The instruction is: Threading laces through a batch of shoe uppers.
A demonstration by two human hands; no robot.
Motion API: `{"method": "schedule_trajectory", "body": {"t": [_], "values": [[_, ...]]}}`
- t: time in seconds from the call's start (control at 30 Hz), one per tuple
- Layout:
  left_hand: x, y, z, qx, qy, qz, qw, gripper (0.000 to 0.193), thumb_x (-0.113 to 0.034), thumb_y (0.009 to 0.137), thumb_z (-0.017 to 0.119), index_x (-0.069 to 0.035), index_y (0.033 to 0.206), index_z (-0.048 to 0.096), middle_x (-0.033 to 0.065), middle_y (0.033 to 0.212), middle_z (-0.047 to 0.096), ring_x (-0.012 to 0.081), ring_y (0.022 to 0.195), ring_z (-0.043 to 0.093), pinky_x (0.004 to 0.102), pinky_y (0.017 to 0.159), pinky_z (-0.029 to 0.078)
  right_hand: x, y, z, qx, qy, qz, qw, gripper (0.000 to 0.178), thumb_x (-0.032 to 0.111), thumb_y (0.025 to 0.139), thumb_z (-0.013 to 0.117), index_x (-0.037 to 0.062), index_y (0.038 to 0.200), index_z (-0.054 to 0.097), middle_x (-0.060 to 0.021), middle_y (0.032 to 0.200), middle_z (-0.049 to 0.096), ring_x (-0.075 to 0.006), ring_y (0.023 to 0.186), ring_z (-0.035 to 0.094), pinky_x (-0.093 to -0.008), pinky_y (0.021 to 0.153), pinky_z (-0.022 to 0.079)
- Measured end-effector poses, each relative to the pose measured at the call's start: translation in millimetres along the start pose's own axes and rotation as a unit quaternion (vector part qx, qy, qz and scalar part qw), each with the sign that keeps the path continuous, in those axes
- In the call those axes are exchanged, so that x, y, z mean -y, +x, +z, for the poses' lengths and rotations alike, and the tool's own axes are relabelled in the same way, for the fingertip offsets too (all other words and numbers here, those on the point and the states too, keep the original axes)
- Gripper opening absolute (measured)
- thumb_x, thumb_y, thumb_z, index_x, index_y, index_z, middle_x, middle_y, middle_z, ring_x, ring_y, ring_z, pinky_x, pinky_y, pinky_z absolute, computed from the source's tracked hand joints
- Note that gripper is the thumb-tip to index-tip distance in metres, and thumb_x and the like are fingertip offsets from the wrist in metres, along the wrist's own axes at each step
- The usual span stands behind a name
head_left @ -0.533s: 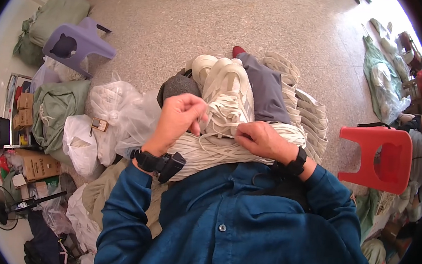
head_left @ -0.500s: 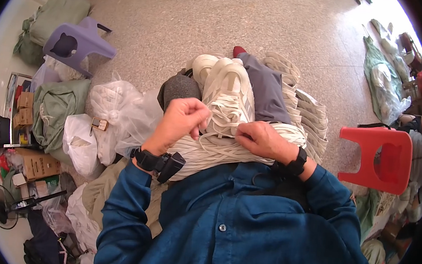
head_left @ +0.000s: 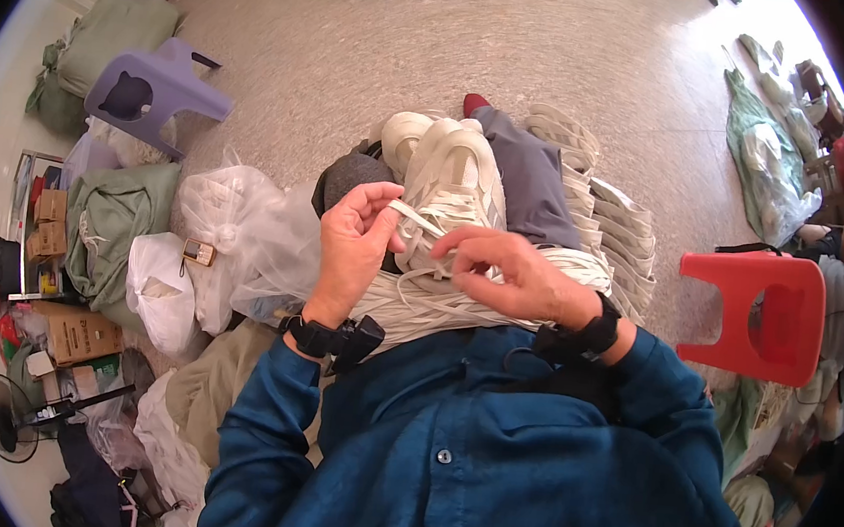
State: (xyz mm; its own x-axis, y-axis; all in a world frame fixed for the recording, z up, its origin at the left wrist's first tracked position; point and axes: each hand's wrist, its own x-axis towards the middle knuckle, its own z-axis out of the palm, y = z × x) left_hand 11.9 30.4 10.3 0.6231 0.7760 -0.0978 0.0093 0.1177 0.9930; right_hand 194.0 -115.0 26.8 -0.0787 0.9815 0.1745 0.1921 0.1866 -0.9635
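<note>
A cream-white lace-up sneaker rests on my lap with its toe pointing away from me. Thumb and fingers of my left hand pinch a flat white shoelace at the shoe's left side. That lace runs across to the curled fingers of my right hand, over the lower lacing; its exact grip is partly hidden. Beneath both hands a thick bundle of white laces lies over my lap. Another pale sneaker sits close behind, on the left.
A row of similar pale shoes lines the floor by my grey trouser leg. Clear plastic bags and a small phone-like device are on the left. A purple stool stands far left, a red stool right.
My left hand has turned and now holds a lace stretched above the shoe. The right hand has moved left across the lacing toward it.
</note>
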Motion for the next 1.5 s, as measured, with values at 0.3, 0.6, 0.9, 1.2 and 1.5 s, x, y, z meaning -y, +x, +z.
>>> {"method": "schedule_trajectory", "body": {"t": [0.3,0.6,0.9,1.2,1.5], "values": [[29,-11,-2,0.030,0.024,-0.043,0.998,0.012,-0.008,0.097,0.067,0.002,0.102,0.070,-0.0002,0.091,0.065,0.0035,0.066,0.059,0.0191,0.061,0.049,-14,-16,-6,0.067,-0.149,0.058,0.985,0.024,0.017,0.091,0.063,-0.0035,0.079,0.059,-0.0232,0.079,0.061,-0.0439,0.078,0.061,-0.0487,0.067,0.048],[55,-22,5,-0.034,0.171,0.094,0.980,0.009,-0.005,0.093,0.069,-0.001,0.099,0.074,-0.0001,0.089,0.061,0.0051,0.063,0.047,0.0225,0.058,0.040,-9,-57,-35,0.096,-0.232,0.139,0.958,0.029,0.019,0.092,0.063,-0.0023,0.073,0.057,-0.0210,0.071,0.057,-0.0401,0.066,0.056,-0.0459,0.060,0.043],[42,-19,8,-0.048,0.251,0.137,0.957,0.007,-0.004,0.093,0.066,-0.001,0.098,0.069,0.0057,0.088,0.063,0.0119,0.065,0.058,0.0276,0.061,0.047,-5,-58,-32,-0.015,-0.136,0.138,0.981,0.015,0.013,0.093,0.066,0.0001,0.085,0.062,-0.0091,0.092,0.064,-0.0181,0.069,0.058,-0.0315,0.063,0.048],[34,-19,12,-0.011,0.297,0.086,0.951,0.019,-0.007,0.087,0.070,-0.002,0.104,0.065,0.0109,0.093,0.063,0.0297,0.076,0.063,0.0375,0.071,0.052,-28,-39,-15,-0.080,-0.162,0.125,0.975,0.023,0.009,0.094,0.065,0.0023,0.115,0.061,-0.0075,0.095,0.063,-0.0139,0.069,0.059,-0.0286,0.062,0.048],[46,-25,6,-0.025,0.326,0.159,0.931,0.026,-0.001,0.083,0.071,0.001,0.109,0.064,0.0092,0.096,0.061,0.0181,0.072,0.060,0.0305,0.069,0.051,-28,-8,-4,-0.088,-0.108,0.181,0.974,0.022,0.007,0.091,0.064,0.0020,0.112,0.061,-0.0127,0.080,0.066,-0.0259,0.066,0.062,-0.0372,0.063,0.049]]}}
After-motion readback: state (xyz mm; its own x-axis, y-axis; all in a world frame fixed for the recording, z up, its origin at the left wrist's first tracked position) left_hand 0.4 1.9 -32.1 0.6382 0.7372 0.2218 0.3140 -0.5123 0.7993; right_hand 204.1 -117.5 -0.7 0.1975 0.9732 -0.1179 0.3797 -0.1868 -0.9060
